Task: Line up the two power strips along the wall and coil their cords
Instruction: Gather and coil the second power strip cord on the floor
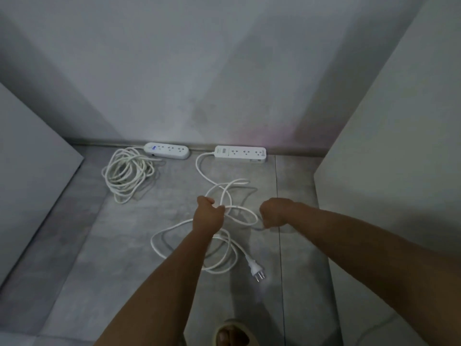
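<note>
Both strips sit along the wall; the left cord [127, 174] at ten o'clock is coiled (loosely). We grasp the right cord [219, 245], still sprawled, with left hand [208, 217] and right hand [274, 213] clenched.

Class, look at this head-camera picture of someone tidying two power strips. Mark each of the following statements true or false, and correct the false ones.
1. Both power strips lie against the base of the wall. True: the rounded power strip and the rectangular power strip both sit there.
2. The left cord is stretched out straight. False: it lies bundled in loops beside the rounded strip.
3. Both hands hold the right cord. True: the left hand and right hand grip its loops.
4. The plug is in a wall socket. False: it lies loose on the floor.
5. The two strips touch end to end. False: a gap separates them.
</note>
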Demonstrator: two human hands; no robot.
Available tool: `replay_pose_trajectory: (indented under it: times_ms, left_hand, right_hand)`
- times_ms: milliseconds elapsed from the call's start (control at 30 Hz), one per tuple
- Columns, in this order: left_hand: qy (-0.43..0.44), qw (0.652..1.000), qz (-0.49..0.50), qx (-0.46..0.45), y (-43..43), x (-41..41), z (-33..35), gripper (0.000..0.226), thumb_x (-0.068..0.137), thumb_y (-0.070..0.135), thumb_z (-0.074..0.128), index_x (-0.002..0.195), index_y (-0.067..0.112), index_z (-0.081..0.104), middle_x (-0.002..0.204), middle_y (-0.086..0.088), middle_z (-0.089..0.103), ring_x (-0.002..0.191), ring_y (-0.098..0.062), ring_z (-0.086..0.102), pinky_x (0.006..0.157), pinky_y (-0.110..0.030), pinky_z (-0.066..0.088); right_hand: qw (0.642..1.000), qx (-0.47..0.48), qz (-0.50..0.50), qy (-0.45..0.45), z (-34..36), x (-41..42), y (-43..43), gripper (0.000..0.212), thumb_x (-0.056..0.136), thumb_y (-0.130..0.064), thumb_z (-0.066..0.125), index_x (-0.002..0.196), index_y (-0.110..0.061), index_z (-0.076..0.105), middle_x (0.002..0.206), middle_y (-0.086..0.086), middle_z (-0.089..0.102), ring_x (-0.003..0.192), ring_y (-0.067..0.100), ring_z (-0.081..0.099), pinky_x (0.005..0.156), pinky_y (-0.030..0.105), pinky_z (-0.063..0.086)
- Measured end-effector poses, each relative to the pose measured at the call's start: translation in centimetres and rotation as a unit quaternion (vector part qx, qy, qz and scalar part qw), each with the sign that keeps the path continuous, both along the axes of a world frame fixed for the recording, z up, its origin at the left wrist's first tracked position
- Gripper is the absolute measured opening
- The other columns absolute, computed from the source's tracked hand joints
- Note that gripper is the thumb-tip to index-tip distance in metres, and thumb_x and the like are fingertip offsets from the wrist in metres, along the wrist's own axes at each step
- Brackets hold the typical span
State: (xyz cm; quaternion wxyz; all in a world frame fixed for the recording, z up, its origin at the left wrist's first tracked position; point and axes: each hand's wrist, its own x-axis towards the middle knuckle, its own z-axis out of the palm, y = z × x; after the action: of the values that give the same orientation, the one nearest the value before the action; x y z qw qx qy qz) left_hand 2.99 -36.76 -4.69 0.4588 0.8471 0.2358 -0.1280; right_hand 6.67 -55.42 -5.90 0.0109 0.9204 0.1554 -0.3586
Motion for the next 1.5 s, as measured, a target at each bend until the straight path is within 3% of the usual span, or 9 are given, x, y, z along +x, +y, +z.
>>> replay_pose_trajectory:
  times_ms: [133,400,700,900,1033,1133,1267,1400,1500]
  left_hand:
    - [0.008,1.000,0.002,-0.017,1.2,-0.4,-1.9,0.030,0.088,0.024,0.062,0.103,0.015,0.039,0.099,-0.013,0.059,0.093,-0.031,0.059,0.085,-0.034,0.044]
    - [-0.005,1.000,-0.007,-0.014,1.3,0.4,-3.2,0.029,0.089,0.026,0.062,0.101,0.016,0.038,0.097,-0.013,0.061,0.098,-0.032,0.061,0.084,-0.034,0.043]
    - [-0.017,1.000,-0.014,0.004,1.3,-0.5,-2.7,0.026,0.090,0.025,0.060,0.099,0.016,0.038,0.093,-0.013,0.062,0.094,-0.032,0.061,0.079,-0.032,0.041]
    - [-0.024,0.999,-0.020,0.022,2.3,-1.0,-2.3,0.024,0.089,0.026,0.060,0.099,0.016,0.040,0.082,-0.003,0.056,0.090,-0.031,0.061,0.079,-0.033,0.042]
    - [-0.034,0.999,-0.006,0.024,3.5,-1.2,-1.4,0.023,0.089,0.024,0.060,0.100,0.016,0.042,0.071,0.003,0.052,0.082,-0.028,0.059,0.073,-0.028,0.037]
    - [-0.049,0.998,-0.001,0.032,4.6,-1.4,-0.6,0.021,0.089,0.023,0.059,0.100,0.016,0.043,0.073,0.002,0.054,0.082,-0.028,0.058,0.073,-0.029,0.039]
    - [-0.024,0.998,0.038,0.045,5.9,-1.7,0.4,0.014,0.089,0.022,0.056,0.096,0.016,0.046,0.088,-0.007,0.059,0.094,-0.031,0.061,0.082,-0.033,0.044]
    - [0.030,0.998,0.013,0.061,6.9,-2.8,0.7,0.021,0.095,0.023,0.046,0.102,0.007,0.057,0.113,-0.018,0.063,0.110,-0.034,0.057,0.091,-0.035,0.042]
    - [0.067,0.994,-0.037,0.073,7.1,-4.3,0.7,0.034,0.100,0.024,0.037,0.115,0.000,0.056,0.127,-0.023,0.056,0.120,-0.035,0.051,0.097,-0.035,0.038]
  right_hand:
    - [0.998,-0.010,0.057,0.035,-3.3,-1.4,1.2,0.034,0.083,-0.037,0.061,0.104,-0.011,0.067,0.114,0.009,0.066,0.106,0.027,0.061,0.082,0.030,0.049]
    - [0.999,0.004,0.032,0.009,-7.3,-5.1,1.5,0.071,0.071,-0.082,0.049,0.098,-0.018,0.066,0.110,0.002,0.066,0.103,0.021,0.062,0.074,0.029,0.040]
    - [0.990,0.069,-0.122,0.032,-8.6,-7.4,2.6,0.028,0.074,-0.045,0.064,0.089,-0.021,0.065,0.101,0.003,0.067,0.092,0.021,0.064,0.068,0.025,0.040]
    - [0.973,0.104,-0.121,0.169,-6.5,-4.8,1.6,0.005,0.082,-0.016,0.061,0.081,-0.011,0.060,0.080,0.009,0.064,0.071,0.021,0.061,0.051,0.022,0.042]
    - [0.942,0.115,-0.157,0.272,-3.4,-0.9,-0.8,0.016,0.080,0.011,0.046,0.075,-0.002,0.054,0.074,0.017,0.061,0.053,0.020,0.061,0.050,0.026,0.050]
    - [0.936,0.141,-0.199,0.255,-0.6,2.1,-2.2,0.026,0.074,0.021,0.039,0.075,0.000,0.054,0.076,0.019,0.059,0.054,0.022,0.059,0.050,0.029,0.050]
    - [0.913,0.227,-0.287,0.180,3.1,4.4,-2.5,0.023,0.068,0.016,0.036,0.069,-0.003,0.050,0.071,0.015,0.052,0.048,0.017,0.047,0.046,0.023,0.039]
    - [0.849,0.290,-0.388,0.213,6.0,4.0,-2.6,0.018,0.084,-0.005,0.041,0.071,-0.007,0.052,0.059,0.006,0.047,0.039,0.013,0.040,0.042,0.021,0.034]
    - [0.838,0.308,-0.393,0.221,7.6,3.3,-2.7,0.026,0.097,-0.021,0.044,0.095,-0.005,0.064,0.049,0.000,0.037,0.037,0.011,0.033,0.039,0.021,0.027]
